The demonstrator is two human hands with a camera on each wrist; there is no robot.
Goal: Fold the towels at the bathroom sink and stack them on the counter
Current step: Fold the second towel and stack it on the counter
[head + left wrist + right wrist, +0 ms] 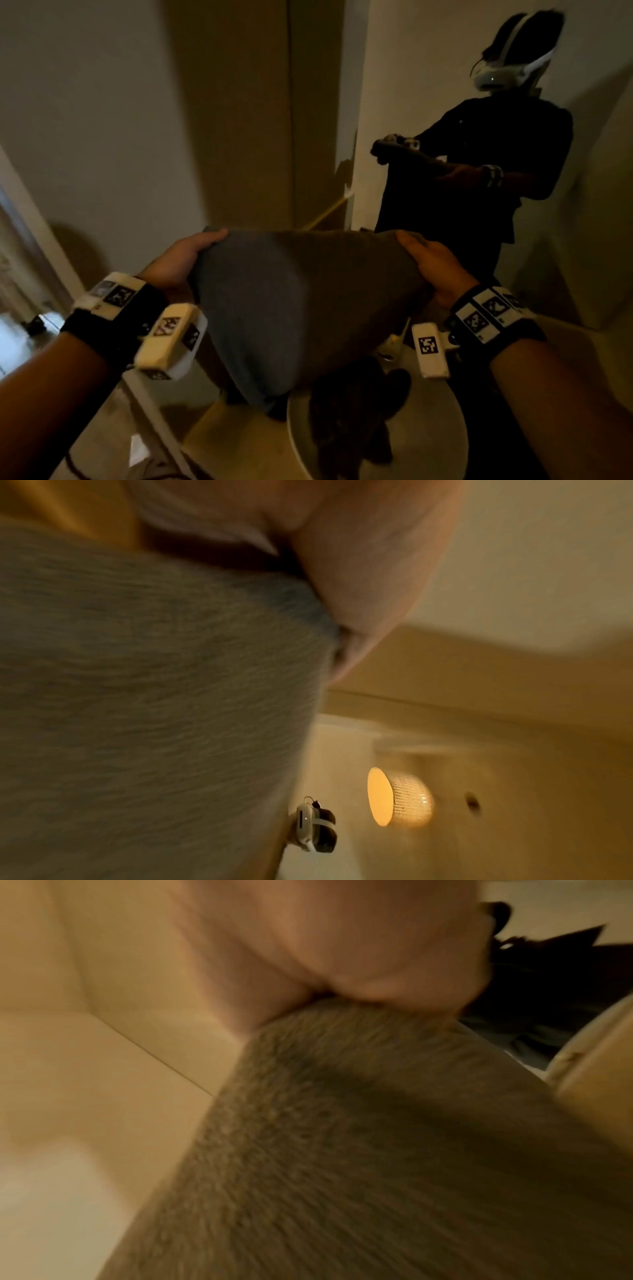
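Grey terry cloth, the towel (301,301), hangs stretched in the air above the sink (428,428), its top edge held level between both hands. The left hand (181,260) pinches the corner on the towel's left, thumb over the edge; the right hand (435,263) grips the opposite corner, fingers curled round the cloth. A darker bundle (352,411), probably another towel, lies in the basin just under the hanging hem. Judging from this, the fold is barely begun. The risk is the hem dragging into the basin or catching the faucet (394,342) behind it, which would skew the fold; an uneven pinch could also let one corner slip loose.
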